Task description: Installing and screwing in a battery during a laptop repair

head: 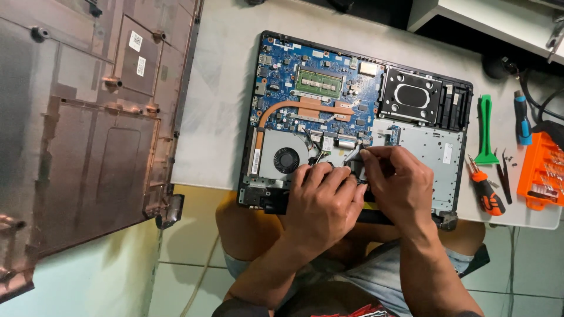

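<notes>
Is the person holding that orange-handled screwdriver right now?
No. The orange-handled screwdriver lies on the table to the right of the opened laptop, while both hands work inside the laptop.

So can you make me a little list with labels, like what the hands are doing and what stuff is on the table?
Place: white table, seen from above
Main thing: opened laptop, blue circuit board showing
Left hand: resting on the laptop's near edge, beside the round fan
Right hand: fingers pinching a small part by the board; too small to tell what
Left side: removed bottom cover
Right side: green pry tool, orange-handled screwdriver, blue screwdriver, orange bit case
</notes>
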